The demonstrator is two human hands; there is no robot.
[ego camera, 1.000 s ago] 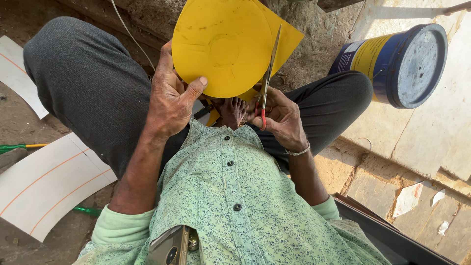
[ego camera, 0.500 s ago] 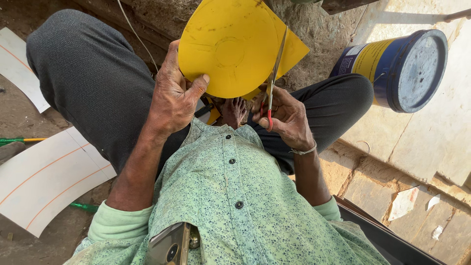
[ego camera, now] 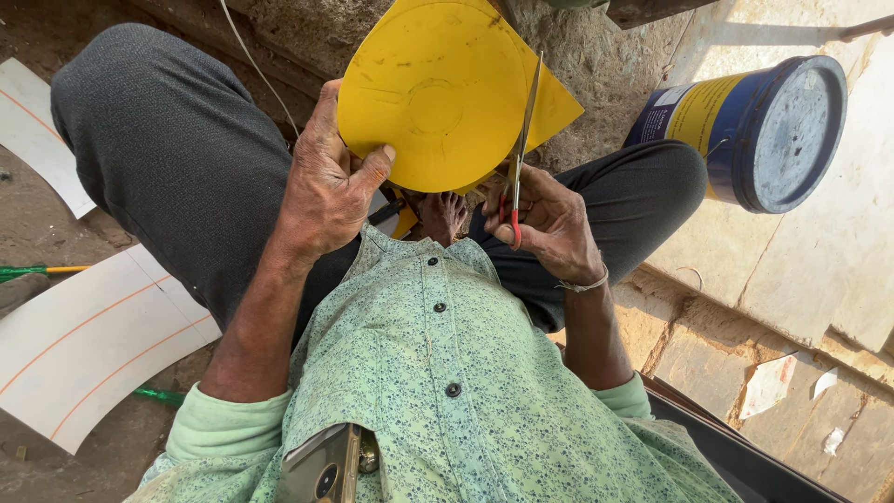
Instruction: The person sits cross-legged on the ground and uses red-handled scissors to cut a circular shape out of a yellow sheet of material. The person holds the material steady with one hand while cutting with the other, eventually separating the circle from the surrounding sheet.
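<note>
Two curved white card strips with thin orange lines point(ego camera: 88, 345) lie on the dirt at the far left, one beside the person's grey-trousered knee point(ego camera: 168, 149) and one further up at the frame edge, with a green-handled tool point(ego camera: 28, 272) between them. Next comes the left hand point(ego camera: 326, 186), clenched on the lower left edge of a round yellow sheet of stiff card or plastic point(ego camera: 438, 93), thumb pressed on its face, holding it up over the lap. To its right, the right hand point(ego camera: 549, 219) grips red-handled scissors point(ego camera: 517, 140), the blades pointing up and lying across the right side of the yellow sheet. Most of the outline already reads as a clean curve, while a pointed corner of yellow sticks out beyond the blades on the right, so I judge the rounding largely done with that corner left to trim. Furthest right, a blue and yellow lidded tin point(ego camera: 754, 130) lies tipped on pale stone slabs point(ego camera: 838, 279).
</note>
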